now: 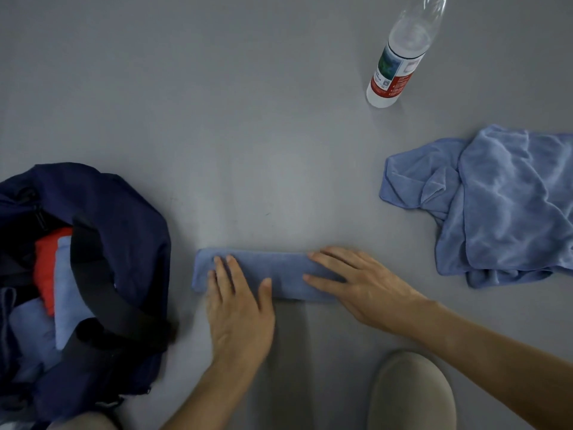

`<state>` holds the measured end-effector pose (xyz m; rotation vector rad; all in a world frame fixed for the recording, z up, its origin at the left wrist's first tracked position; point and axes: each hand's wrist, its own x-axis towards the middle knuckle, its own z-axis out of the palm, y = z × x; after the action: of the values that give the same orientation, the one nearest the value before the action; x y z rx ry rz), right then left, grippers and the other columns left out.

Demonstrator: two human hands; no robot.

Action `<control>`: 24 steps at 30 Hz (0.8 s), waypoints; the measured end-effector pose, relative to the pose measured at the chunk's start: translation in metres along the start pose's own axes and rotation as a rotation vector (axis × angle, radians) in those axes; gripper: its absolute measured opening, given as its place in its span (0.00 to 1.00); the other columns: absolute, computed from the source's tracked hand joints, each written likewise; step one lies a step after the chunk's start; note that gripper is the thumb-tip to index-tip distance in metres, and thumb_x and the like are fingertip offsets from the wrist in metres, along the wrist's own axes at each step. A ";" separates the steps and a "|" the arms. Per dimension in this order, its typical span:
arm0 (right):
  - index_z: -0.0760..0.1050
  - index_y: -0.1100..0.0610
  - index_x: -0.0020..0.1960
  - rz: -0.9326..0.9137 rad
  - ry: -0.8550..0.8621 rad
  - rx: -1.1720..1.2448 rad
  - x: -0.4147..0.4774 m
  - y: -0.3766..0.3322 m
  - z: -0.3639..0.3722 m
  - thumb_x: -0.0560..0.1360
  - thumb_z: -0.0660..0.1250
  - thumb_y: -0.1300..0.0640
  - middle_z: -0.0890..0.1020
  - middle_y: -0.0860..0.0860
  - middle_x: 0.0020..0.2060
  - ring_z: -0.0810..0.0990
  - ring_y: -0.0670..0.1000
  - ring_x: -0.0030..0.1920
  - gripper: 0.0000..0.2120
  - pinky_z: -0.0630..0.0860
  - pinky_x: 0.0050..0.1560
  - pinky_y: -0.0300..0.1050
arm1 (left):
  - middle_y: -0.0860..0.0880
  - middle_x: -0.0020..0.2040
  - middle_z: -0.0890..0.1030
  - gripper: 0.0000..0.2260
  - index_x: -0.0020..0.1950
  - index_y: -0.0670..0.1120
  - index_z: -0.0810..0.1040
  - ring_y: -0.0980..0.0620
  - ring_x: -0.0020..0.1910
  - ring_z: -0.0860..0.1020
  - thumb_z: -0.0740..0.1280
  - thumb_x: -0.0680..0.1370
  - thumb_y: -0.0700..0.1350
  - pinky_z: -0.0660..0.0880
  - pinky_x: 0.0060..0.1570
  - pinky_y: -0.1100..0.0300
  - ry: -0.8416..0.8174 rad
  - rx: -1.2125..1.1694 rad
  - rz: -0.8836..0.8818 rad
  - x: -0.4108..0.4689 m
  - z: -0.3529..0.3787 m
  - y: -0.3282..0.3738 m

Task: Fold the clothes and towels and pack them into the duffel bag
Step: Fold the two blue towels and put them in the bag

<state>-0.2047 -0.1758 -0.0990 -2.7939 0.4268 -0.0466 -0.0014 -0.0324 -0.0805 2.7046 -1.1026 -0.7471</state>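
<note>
"Two hands, then. Where did they lie?"

"Both lay flat on the folded blue towel (283,276), a long narrow strip near the middle of the grey surface (248,119). The left hand (238,308) pressed on its left end, fingers straight and slightly spread. The right hand (356,287) pressed on its right end, fingers straight too, thumb held apart. Neither pinched anything."

"And the duffel bag?"

"At the left, near the strip but apart from it. The navy duffel bag (133,218) stood open, with a black strap (96,290) lying across its mouth. Inside showed a red garment (49,262) beside folded light-blue cloth (66,293) (how many pieces, I could not tell)."

"Was anything unfolded?"

"One crumpled blue towel (502,206) lay at the right, well apart from the strip and running off the right edge. Farther off, a clear plastic bottle (397,66) with a red and white label stood on the surface. At the near edge, by the right forearm, was a beige rounded shape (412,392); I could not tell what it was."
</note>
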 end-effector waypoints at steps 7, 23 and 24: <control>0.73 0.50 0.72 0.148 -0.025 0.111 0.007 -0.017 0.010 0.79 0.57 0.47 0.78 0.53 0.53 0.80 0.55 0.44 0.23 0.79 0.45 0.47 | 0.46 0.82 0.40 0.34 0.82 0.45 0.44 0.44 0.81 0.40 0.46 0.81 0.62 0.42 0.77 0.45 0.038 0.204 0.478 0.095 0.013 -0.002; 0.80 0.50 0.57 -0.097 0.153 0.019 -0.005 -0.028 0.022 0.74 0.70 0.56 0.78 0.53 0.60 0.77 0.56 0.52 0.12 0.76 0.50 0.50 | 0.45 0.82 0.42 0.30 0.82 0.49 0.42 0.47 0.81 0.40 0.46 0.84 0.61 0.43 0.78 0.42 0.012 0.326 0.703 0.089 0.019 0.013; 0.81 0.51 0.55 -0.082 0.142 0.074 -0.001 -0.029 0.020 0.75 0.70 0.55 0.80 0.51 0.59 0.77 0.55 0.52 0.09 0.76 0.51 0.50 | 0.45 0.83 0.44 0.30 0.82 0.49 0.45 0.46 0.81 0.41 0.48 0.84 0.61 0.43 0.78 0.42 0.022 0.310 0.706 0.088 0.015 0.016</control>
<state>-0.1961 -0.1428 -0.1083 -2.7429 0.3360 -0.2757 0.0352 -0.1028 -0.1237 2.2321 -2.1300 -0.4444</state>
